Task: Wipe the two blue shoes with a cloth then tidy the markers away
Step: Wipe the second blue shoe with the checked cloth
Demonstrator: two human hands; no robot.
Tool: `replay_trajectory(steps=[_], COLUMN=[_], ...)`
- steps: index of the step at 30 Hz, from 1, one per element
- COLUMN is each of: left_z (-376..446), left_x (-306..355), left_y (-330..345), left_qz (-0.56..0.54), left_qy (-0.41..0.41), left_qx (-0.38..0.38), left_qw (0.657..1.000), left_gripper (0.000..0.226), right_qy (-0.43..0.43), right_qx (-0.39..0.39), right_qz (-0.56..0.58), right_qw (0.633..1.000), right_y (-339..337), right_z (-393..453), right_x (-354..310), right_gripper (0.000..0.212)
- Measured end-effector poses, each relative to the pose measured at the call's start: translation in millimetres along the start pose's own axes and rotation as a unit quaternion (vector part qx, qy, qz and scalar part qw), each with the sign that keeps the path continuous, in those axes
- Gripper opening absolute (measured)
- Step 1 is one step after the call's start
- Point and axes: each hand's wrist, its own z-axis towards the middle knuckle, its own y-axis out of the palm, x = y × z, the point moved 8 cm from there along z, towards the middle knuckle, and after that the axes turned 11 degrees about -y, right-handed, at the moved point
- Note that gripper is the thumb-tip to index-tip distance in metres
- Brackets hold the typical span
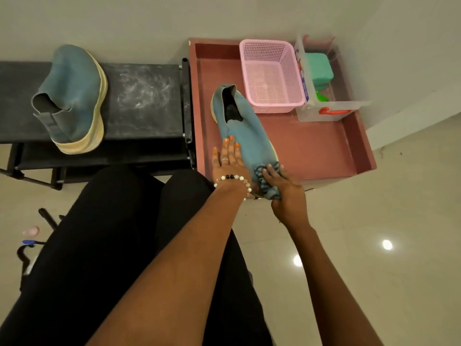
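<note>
One blue shoe (247,136) lies on the pink tray-top (311,151), toe toward me. My left hand (229,161) rests flat with straight fingers on the shoe's left side. My right hand (284,188) grips a blue cloth (268,179) bunched against the shoe's toe. The second blue shoe (72,98) stands tilted on its side on the black rack (147,101) at the left. No markers are plainly visible.
A pink perforated basket (272,73) stands at the tray's back. Beside it is a clear plastic box (324,83) holding a green item. The walls are close behind. My black-clad legs (119,245) fill the lower left, with tiled floor to the right.
</note>
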Motion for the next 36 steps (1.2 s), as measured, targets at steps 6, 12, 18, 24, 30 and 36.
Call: replay_trajectory(steps=[6,12,18,24,30,36], left_z=[3.6,-1.4,-1.9,2.8,-3.1,-8.0], left_x=[-2.9,-3.4,-0.7,-3.3,-1.6,-4.1], left_y=[2.1,0.4,1.4,2.5,-1.6,-7.9], left_qz=[-0.018,-0.037,-0.038,0.001,0.026,-0.013], left_qy=[0.001,0.014,0.018,0.010,-0.007,0.021], left_qx=[-0.006,-0.036,-0.042,-0.010,0.021,0.013], left_qw=[1.000,0.999,0.998,1.000,0.999,1.000], left_gripper=[0.101,0.125,0.121,0.100,0.079,0.101], right_qy=[0.172,0.268,-0.053,-0.059,0.033,0.269], right_qx=[-0.085,0.056,-0.068,-0.097,-0.020,-0.139], right_qz=[0.226,0.289,-0.093,-0.128,0.022,0.338], right_qw=[0.955,0.918,0.992,0.985,0.999,0.891], right_y=[-17.1,-65.4,-8.4,30.5,1.7,-32.5], right_z=[-17.9,64.3,131.3,73.2,0.0,-26.3], right_x=[20.1,47.5,-21.0,3.5,-6.7,-0.7], right_gripper=[0.038,0.037,0.052,0.069,0.052,0.030])
